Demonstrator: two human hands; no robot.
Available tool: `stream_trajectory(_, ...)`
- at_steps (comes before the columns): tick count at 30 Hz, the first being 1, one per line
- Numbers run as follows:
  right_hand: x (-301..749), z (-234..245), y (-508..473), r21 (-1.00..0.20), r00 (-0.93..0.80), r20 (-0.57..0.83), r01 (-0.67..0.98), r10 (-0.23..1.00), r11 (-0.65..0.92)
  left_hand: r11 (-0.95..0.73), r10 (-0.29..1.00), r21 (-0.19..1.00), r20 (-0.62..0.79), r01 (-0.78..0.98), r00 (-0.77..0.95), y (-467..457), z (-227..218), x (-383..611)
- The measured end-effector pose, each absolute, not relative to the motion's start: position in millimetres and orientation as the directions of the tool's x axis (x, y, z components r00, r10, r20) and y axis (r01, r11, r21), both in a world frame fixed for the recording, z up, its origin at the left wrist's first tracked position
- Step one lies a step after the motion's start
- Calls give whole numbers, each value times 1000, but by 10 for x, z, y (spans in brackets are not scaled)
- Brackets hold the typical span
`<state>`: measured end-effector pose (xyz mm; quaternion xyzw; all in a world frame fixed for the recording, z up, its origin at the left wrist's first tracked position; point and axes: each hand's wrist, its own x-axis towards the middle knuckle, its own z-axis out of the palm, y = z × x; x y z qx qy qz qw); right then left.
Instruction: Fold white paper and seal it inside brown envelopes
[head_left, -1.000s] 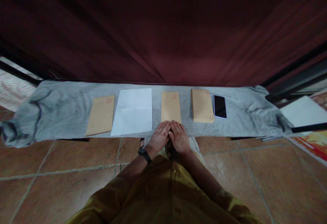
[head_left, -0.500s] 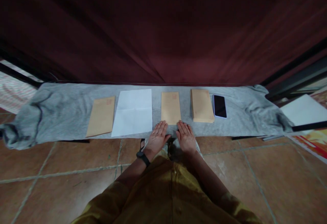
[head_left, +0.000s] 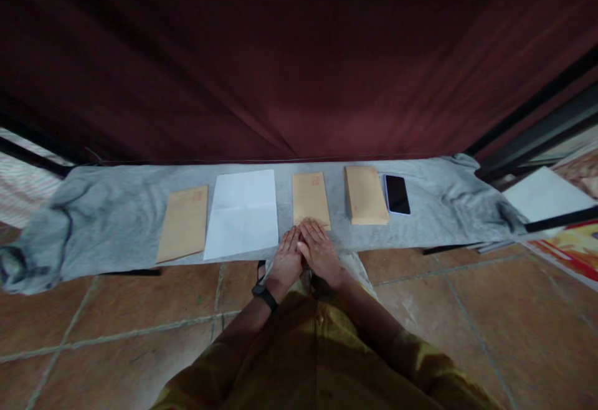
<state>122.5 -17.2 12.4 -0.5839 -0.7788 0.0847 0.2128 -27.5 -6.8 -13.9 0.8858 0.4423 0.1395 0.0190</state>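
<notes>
A brown envelope (head_left: 310,197) with a red printed mark lies flat in the middle of the cloth-covered table. At its near edge, my right hand (head_left: 320,251) rests palm down with fingers stretched out over the envelope's lower part. Beside it, and partly beneath its edge, my left hand (head_left: 286,265) lies flat by the envelope's near left corner. Neither hand grips anything. To the left is a creased white sheet of paper (head_left: 243,210), and beyond it another brown envelope (head_left: 183,223). On the right sits a stack of brown envelopes (head_left: 366,195).
A phone (head_left: 397,194) with a pale purple edge lies right of the stack. Grey cloth (head_left: 116,217) covers the narrow table. A dark red curtain (head_left: 299,73) hangs behind it. At the far right are a white board (head_left: 546,195) and a colourful printed sheet (head_left: 574,248).
My right hand has moved left from the envelope's near right corner, coming against my left hand. The view has tilted slightly.
</notes>
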Motion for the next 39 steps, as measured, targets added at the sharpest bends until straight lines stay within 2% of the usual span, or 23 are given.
stream_trajectory(12,1388,-28,-188,-311,-137,255,926,957,215,-613,781,150,260,775,568,-58,-106,-261)
stream_trajectory(20,1406,-71,-221,-306,-85,262,938,961,166,-609,786,150,241,779,569,-48,-89,-270)
stream_trajectory(27,1408,-98,-232,-268,-70,272,952,960,145,-605,788,186,280,774,549,-21,-52,-267)
stream_trajectory(39,1399,-225,-212,-206,-65,324,969,944,138,-581,813,253,126,774,569,335,134,155)
